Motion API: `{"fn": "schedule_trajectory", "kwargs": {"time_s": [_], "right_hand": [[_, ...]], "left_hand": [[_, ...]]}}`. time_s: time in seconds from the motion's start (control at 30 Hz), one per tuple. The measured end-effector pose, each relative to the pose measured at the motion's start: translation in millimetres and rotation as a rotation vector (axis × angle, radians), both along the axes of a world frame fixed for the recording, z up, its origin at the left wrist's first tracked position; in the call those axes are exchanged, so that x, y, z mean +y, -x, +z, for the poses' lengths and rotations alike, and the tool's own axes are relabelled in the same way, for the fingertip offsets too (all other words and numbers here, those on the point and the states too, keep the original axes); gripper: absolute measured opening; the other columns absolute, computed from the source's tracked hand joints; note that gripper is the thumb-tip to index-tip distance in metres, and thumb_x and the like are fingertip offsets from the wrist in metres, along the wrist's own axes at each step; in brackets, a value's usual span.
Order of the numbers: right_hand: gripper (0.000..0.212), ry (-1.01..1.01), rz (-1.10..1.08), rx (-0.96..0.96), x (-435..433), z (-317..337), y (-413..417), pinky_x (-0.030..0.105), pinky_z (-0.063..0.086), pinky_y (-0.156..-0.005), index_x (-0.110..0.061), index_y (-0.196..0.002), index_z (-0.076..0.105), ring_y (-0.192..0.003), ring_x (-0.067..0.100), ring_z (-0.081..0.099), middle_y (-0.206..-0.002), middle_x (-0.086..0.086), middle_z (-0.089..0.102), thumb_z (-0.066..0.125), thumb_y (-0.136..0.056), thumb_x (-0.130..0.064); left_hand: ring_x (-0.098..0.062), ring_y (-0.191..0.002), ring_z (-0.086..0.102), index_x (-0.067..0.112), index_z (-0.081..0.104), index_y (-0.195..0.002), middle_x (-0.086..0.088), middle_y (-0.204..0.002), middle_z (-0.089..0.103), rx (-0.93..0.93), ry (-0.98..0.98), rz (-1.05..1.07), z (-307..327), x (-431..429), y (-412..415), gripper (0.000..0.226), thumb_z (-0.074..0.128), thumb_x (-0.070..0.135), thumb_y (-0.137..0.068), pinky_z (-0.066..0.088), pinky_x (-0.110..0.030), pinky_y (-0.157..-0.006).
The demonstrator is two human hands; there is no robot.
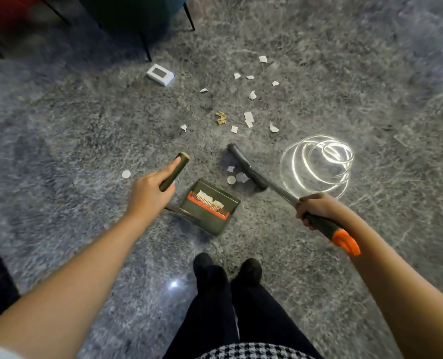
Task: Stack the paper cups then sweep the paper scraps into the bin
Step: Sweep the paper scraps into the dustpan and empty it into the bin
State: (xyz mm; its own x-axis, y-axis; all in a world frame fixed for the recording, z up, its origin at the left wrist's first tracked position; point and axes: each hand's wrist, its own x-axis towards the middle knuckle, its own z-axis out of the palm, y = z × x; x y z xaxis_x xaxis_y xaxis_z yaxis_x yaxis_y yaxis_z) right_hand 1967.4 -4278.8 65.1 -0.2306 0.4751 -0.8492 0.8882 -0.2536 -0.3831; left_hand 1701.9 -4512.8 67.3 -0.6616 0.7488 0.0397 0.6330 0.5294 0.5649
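My left hand [151, 189] grips the dark green upright handle [173, 172] of a dustpan [210, 207] that stands on the floor in front of my feet; white paper lies inside it against its orange comb. My right hand [316, 209] grips the broom handle [326, 226], which ends in an orange cap. The broom head [243, 164] rests on the floor just beyond the pan, with a few white scraps [237, 176] beside it. Several more white paper scraps [249, 119] and a crumpled brown one [221, 117] lie scattered farther out. No paper cups are in view.
The floor is grey speckled stone with a bright ring-shaped light reflection [317, 164] on the right. A small white box [160, 74] lies at upper left near dark chair legs [145, 47]. A round white scrap [126, 174] lies left of the dustpan. My two black shoes [227, 268] stand below.
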Motion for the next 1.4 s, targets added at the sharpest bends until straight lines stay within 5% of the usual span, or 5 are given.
{"fn": "schedule_trajectory", "kwargs": {"time_s": [0.2, 0.33, 0.8, 1.0, 1.4], "right_hand": [[0.015, -0.082, 0.056, -0.021, -9, 2, 18, 0.022, 0.041, -0.037, -0.001, -0.062, 0.053, -0.037, 0.022, 0.047, -0.044, 0.011, 0.050, 0.057, -0.071, 0.010], [0.011, -0.074, 0.113, -0.077, -24, -1, 35, 0.017, 0.037, -0.032, 0.002, -0.075, 0.051, -0.024, 0.016, 0.045, -0.056, 0.013, 0.050, 0.057, -0.072, 0.011], [0.022, 0.125, 0.446, -0.068, -70, 46, 30, 0.018, 0.038, -0.031, 0.000, -0.095, 0.058, -0.030, 0.012, 0.045, -0.053, 0.010, 0.047, 0.053, -0.076, 0.010], [0.051, 0.172, 0.335, -0.052, -48, 67, 8, 0.016, 0.034, -0.029, -0.005, -0.126, 0.050, -0.025, 0.012, 0.041, -0.044, 0.009, 0.043, 0.051, -0.079, 0.014], [0.064, 0.092, 0.190, -0.013, -45, 64, -3, 0.019, 0.038, -0.032, -0.011, -0.134, 0.046, -0.030, 0.018, 0.044, -0.045, 0.011, 0.050, 0.056, -0.076, 0.012]], "left_hand": [[-0.029, -0.074, 0.059, 0.038, 0.034, -0.136, -0.012, -0.088, 0.065, -0.055, 0.048, -0.009, 0, 18, 14, 0.064, 0.062, 0.010, -0.086, 0.049, -0.043, -0.062], [-0.016, -0.062, 0.047, 0.035, 0.034, -0.138, 0.000, -0.077, 0.051, 0.023, 0.065, -0.068, -5, 22, 18, 0.064, 0.063, 0.010, -0.087, 0.031, -0.018, -0.047], [-0.018, -0.063, 0.046, 0.033, 0.036, -0.138, -0.004, -0.072, 0.053, 0.056, 0.059, -0.073, -4, 22, 20, 0.062, 0.062, 0.011, -0.086, 0.031, -0.028, -0.056], [-0.018, -0.062, 0.047, 0.032, 0.039, -0.138, -0.010, -0.077, 0.061, 0.038, 0.044, -0.078, -4, 18, 19, 0.062, 0.063, 0.010, -0.085, 0.033, -0.026, -0.057], [-0.018, -0.061, 0.047, 0.034, 0.041, -0.139, -0.003, -0.072, 0.052, 0.009, 0.082, -0.075, -1, 8, 14, 0.059, 0.060, 0.012, -0.088, 0.030, -0.025, -0.055]]}}
